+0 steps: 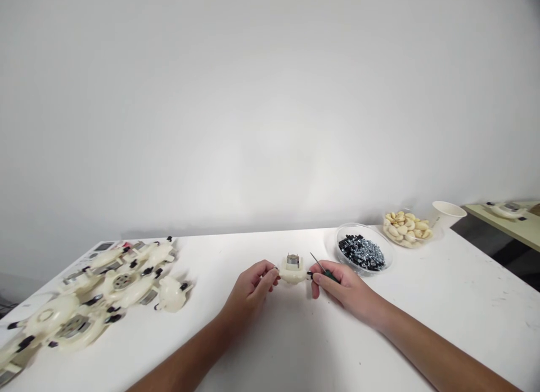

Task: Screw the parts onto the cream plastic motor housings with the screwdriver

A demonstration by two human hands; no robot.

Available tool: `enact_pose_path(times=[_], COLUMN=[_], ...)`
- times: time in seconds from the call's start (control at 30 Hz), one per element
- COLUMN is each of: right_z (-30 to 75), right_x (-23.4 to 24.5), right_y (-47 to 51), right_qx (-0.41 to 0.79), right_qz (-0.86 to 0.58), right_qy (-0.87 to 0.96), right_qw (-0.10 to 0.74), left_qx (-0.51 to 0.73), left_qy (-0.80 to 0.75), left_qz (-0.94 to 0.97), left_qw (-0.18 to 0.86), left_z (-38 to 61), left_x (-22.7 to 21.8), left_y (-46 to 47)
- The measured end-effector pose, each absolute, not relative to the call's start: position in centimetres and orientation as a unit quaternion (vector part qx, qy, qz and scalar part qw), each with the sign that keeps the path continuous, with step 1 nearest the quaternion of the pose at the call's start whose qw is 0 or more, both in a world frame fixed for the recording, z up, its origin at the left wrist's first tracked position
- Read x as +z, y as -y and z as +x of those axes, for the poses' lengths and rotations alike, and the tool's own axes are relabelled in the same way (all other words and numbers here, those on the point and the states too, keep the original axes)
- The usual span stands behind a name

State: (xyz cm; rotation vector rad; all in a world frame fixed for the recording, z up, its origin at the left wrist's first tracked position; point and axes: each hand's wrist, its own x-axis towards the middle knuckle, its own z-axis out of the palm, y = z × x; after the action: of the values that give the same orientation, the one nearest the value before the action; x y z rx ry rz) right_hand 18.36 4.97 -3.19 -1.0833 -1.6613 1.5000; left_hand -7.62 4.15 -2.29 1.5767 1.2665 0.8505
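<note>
Between my hands is a cream plastic motor housing (294,275) with a metal motor set in its top. My left hand (256,284) pinches its left end, fingers closed. My right hand (340,282) is closed around a small screwdriver (331,275) with a dark green handle, its thin shaft pointing up and left. The thumb and index finger of that hand also meet a black tip (310,274) at the housing's right end. Just beyond my right hand, a clear round dish (390,262) holds silver screws and small black parts.
Several similar cream housings (126,285) with black tips lie piled on the left of the white table (236,248). At the back right stand a clear bowl of cream plastic pieces (407,228) and a white cup (447,213). Another housing (507,210) lies on a side table.
</note>
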Motion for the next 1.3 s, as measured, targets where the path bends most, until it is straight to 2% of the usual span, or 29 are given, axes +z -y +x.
enact_pose_path(times=[0.57,0.83,1.07,1.3], right_z=[18.2,17.9,18.0,18.0], right_x=[-2.7,-2.7,-2.5,-2.2], right_y=[-4.6,-4.2,-3.5,-2.9], right_qx=[0.577,0.523,0.45,0.367], right_qz=[-0.417,-0.424,-0.446,-0.426], right_qy=[0.628,0.67,0.722,0.788], right_qw=[0.315,0.314,0.277,0.248], left_qx=[0.34,0.324,0.308,0.277], left_qy=[-0.496,-0.509,-0.511,-0.454], left_qz=[0.634,0.67,0.686,0.753], left_qw=[0.486,0.431,0.416,0.387], left_z=[-7.6,-7.5,-7.4,-7.7], left_x=[-1.9,-1.7,-1.2,-1.7], left_y=[-3.9,-3.8,-3.7,-3.7])
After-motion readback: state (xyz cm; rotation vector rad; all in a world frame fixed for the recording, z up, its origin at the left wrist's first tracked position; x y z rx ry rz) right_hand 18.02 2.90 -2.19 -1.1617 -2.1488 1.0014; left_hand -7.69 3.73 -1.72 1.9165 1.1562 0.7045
